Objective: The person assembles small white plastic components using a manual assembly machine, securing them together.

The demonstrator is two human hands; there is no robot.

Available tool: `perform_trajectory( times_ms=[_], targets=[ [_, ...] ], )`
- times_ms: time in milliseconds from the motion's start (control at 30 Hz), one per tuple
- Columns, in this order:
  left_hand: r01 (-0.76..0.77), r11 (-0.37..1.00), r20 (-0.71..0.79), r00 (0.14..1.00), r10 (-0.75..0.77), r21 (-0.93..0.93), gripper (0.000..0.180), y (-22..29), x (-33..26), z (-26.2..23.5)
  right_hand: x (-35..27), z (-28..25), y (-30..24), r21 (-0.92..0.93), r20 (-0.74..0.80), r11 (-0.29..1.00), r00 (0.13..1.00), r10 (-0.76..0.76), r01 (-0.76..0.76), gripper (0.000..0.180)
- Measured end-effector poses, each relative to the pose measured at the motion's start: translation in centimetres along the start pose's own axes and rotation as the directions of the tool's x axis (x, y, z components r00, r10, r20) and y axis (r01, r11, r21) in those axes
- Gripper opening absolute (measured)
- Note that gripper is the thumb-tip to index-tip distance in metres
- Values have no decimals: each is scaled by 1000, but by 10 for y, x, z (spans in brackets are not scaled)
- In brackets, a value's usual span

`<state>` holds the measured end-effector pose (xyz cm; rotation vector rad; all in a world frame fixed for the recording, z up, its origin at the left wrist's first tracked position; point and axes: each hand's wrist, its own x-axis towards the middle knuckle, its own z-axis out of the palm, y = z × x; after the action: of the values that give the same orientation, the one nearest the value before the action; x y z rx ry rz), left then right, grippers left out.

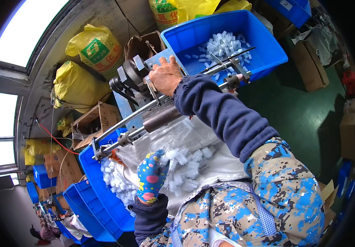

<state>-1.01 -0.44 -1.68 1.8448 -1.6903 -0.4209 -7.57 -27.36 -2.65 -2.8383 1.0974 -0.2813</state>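
Observation:
My right hand [166,75], bare, lies over the head of a metal bench machine [134,78], fingers bent at its block and bracket; whatever is under the palm is hidden. My left hand [149,178], in a blue glove with flower patterns, is at the edge of a heap of small white bristle brushes with thin wire stems [188,164]. Its fingers curl toward the thumb, and anything pinched there is hard to see. The heap lies on a whitish sheet [227,166] over my lap. Two steel rods [134,116] and a dark cylinder [161,118] cross above it.
Beyond the machine, a blue bin [268,57] holds more white brush pieces [225,46]. Another blue bin [122,218] with white bristle pieces stands at the left. Yellow sacks [78,86] and an open carton [103,115] line the wall. Cartons [309,66] stand on the green floor.

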Motion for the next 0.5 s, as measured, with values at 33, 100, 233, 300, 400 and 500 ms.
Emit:
perform_trajectory(
  times_ms=[33,100,233,300,400,500],
  targets=[
    [8,999,35,999,-9,44,37,1,0,-1,1,0,0,-74,-10,997,999,31,-32,24],
    [15,996,69,997,-21,91,32,4,0,-5,-5,4,4,-72,-81,996,995,53,-59,28],
    [106,982,-32,993,-112,-154,28,0,-6,-10,-50,6,27,-21,-172,999,984,39,-43,54],
    [166,966,-38,983,-177,-199,31,6,-3,-9,-49,5,17,1,-185,1000,983,11,-11,56],
    [-29,970,-6,1000,29,-241,47,21,14,-1,-44,16,7,0,-185,999,982,42,-42,55],
    [58,951,41,998,-48,-305,52,10,3,-4,-39,22,-11,14,-180,1000,983,21,-19,53]
  ],
)
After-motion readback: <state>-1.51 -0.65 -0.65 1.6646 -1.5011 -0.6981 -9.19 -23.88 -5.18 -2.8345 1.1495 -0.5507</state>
